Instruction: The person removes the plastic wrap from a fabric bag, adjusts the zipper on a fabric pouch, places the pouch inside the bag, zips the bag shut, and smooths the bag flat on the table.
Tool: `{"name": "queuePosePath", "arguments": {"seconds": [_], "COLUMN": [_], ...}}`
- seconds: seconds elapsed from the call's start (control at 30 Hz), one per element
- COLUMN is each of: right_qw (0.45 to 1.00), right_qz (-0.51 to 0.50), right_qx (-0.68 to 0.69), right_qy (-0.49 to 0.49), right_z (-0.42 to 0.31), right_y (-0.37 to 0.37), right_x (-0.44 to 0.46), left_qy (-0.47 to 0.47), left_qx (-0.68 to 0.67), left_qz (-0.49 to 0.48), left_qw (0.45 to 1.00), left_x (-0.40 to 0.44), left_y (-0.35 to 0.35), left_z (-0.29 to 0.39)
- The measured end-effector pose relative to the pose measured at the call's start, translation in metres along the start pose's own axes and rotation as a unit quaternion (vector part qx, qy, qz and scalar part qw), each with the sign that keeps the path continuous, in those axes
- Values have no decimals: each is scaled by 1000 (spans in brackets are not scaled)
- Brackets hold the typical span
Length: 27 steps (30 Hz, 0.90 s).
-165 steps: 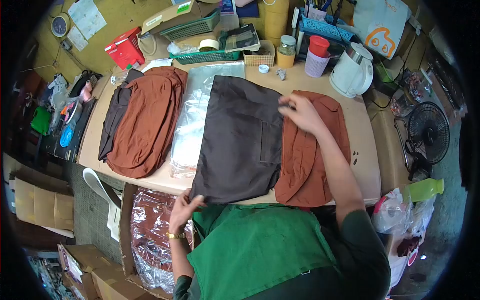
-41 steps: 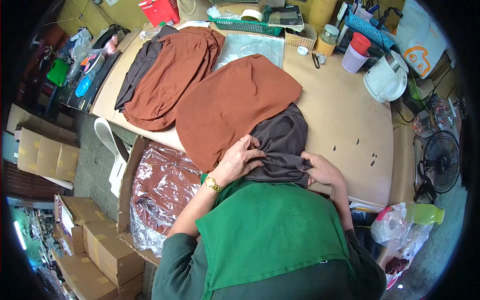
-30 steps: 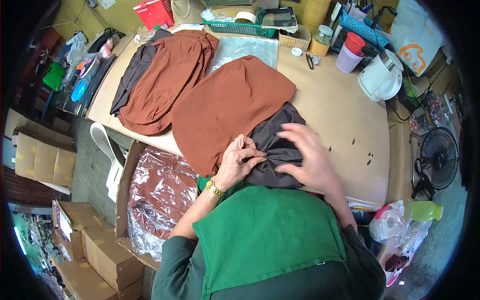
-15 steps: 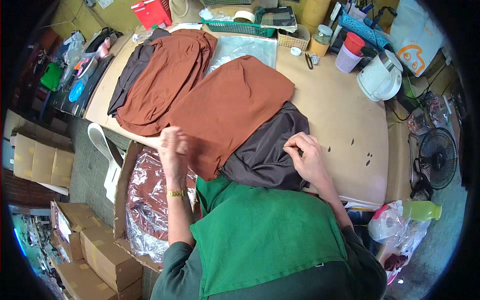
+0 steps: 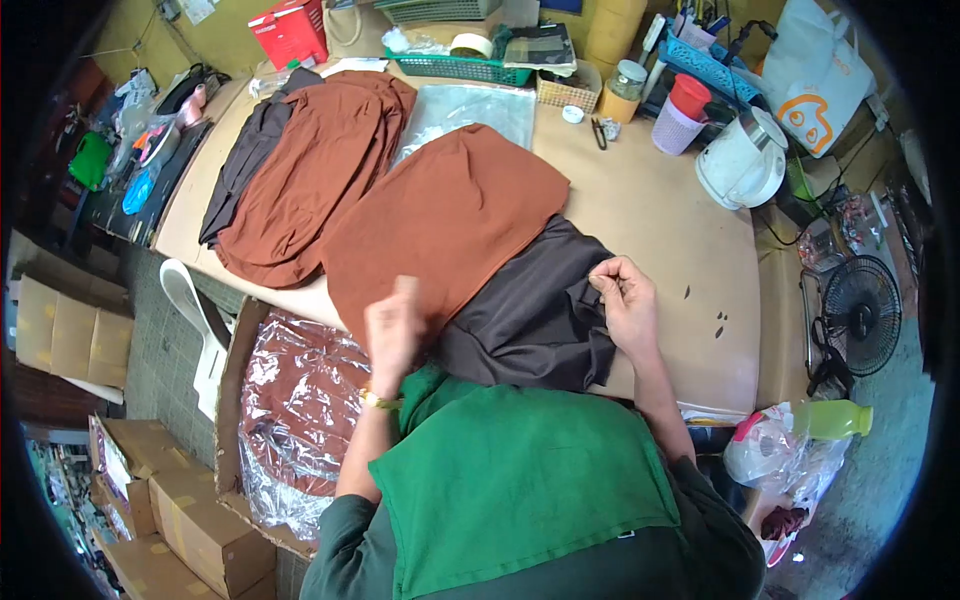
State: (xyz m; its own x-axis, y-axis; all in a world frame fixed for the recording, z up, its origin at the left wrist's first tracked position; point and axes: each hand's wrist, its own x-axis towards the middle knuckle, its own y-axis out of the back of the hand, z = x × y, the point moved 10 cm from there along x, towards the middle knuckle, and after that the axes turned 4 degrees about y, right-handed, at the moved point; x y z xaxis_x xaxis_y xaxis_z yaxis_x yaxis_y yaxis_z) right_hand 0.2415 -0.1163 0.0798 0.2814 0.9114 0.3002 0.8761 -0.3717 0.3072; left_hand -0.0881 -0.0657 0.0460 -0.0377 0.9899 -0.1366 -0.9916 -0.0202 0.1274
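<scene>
Rust-brown cloth (image 5: 450, 210) lies across the table's front, joined by or overlapping a dark grey-brown cloth (image 5: 510, 310) on its right. My right hand (image 5: 630, 305) pinches the right edge of the dark cloth between thumb and fingers, lifting it into small folds. Over the near left part of the brown cloth hovers my left hand (image 5: 395, 330), smeared by motion; whether it grips anything is not visible. A second brown garment (image 5: 310, 180) with a dark part (image 5: 245, 165) rests farther left. A green cloth (image 5: 520, 490) covers my lap and front.
An open carton (image 5: 228, 400) with plastic-wrapped brown goods (image 5: 300, 420) stands by the table's left front. Small snips (image 5: 600, 133), a white kettle (image 5: 742, 160) and a red cup (image 5: 689, 97) are at the back right. A black fan (image 5: 862, 315) stands at right.
My left hand has moved right and down, over the brown cloth. My right hand has shifted slightly right, and the dark cloth's edge is now drawn out toward it. The view has shifted slightly.
</scene>
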Motion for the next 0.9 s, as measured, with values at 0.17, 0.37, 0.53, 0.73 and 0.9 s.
{"name": "queuePosePath", "arguments": {"seconds": [0.17, 0.37, 0.53, 0.73, 0.9], "right_qw": [998, 995, 996, 988, 986], "right_qz": [0, -24, 49, 148, 143], "right_qx": [50, 20, 39, 50, 82], "right_qy": [25, 95, 65, -16, -24], "right_z": [-21, -58, -35, 16, 34], "right_y": [-4, -22, 9, 83, 83], "right_x": [-6, -10, -1, 2, -4], "left_qy": [-63, -112, -169, -194, -207], "left_qx": [-54, 54, -33, -163, -39], "left_qz": [-134, -302, -122, 165, 110], "left_qw": [987, 945, 977, 953, 971], "left_x": [-8, -43, -24, 2, 8], "left_y": [-28, -132, -81, 69, 70], "left_z": [26, 53, 78, 73, 48]}}
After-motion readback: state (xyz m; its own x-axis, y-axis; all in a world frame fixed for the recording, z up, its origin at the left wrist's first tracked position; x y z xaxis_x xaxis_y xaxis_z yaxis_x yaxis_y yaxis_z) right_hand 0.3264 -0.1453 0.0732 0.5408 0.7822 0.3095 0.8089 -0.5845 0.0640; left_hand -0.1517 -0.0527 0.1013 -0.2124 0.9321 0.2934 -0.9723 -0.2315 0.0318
